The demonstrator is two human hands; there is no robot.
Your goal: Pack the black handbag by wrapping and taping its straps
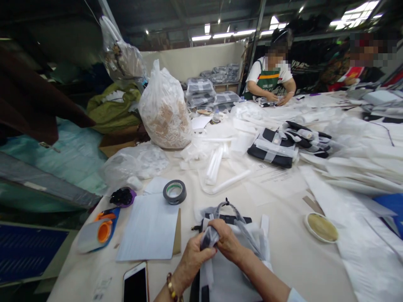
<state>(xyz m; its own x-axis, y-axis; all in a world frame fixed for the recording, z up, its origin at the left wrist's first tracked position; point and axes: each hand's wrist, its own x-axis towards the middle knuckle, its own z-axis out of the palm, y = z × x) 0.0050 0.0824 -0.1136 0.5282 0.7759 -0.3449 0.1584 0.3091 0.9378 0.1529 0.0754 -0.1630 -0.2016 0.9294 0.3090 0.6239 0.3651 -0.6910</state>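
Note:
A handbag (233, 268), mostly covered in pale translucent wrapping, lies on the table just in front of me. Its curved handle (241, 218) is also wrapped and rises at the far end, with a small black tie on top. Over the bag's left side, my left hand (195, 256), with a beaded bracelet at the wrist, pinches a dark bundle wrapped in translucent film (209, 237). The fingers of my right hand (227, 242) close on the same bundle from the right. What lies inside the film, perhaps a strap, I cannot make out.
Left of the bag are a phone (136, 284), a pale board (149, 228), a grey tape roll (174, 192) and an orange-handled tape dispenser (102, 230). A round dish (321, 227) stands right. Beyond lie wrapped black bags (272, 149) and a stuffed plastic sack (166, 109). Two people work across the table.

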